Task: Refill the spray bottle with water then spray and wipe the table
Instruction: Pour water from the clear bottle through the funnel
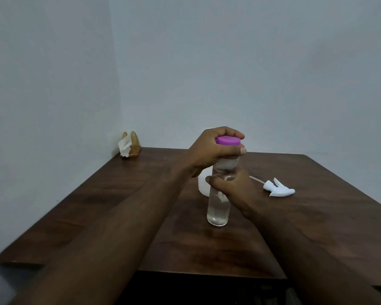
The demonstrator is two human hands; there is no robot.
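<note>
A tall clear water bottle (pixel 218 212) stands upright on the dark wooden table (pixel 119 205), with water inside. Its purple cap (pixel 228 140) is on top. My left hand (pixel 209 150) curls over the cap and grips it. My right hand (pixel 229 186) wraps around the bottle's middle from the right. Behind the water bottle stands a white spray bottle body (pixel 202 183), mostly hidden by my left wrist. The white spray head (pixel 277 188) with its thin tube lies on the table to the right, apart from both bottles.
A wooden napkin holder (pixel 131 144) with white tissue stands at the table's far left corner against the wall. Pale walls close in the left and far sides. The table's near edge runs below my forearms.
</note>
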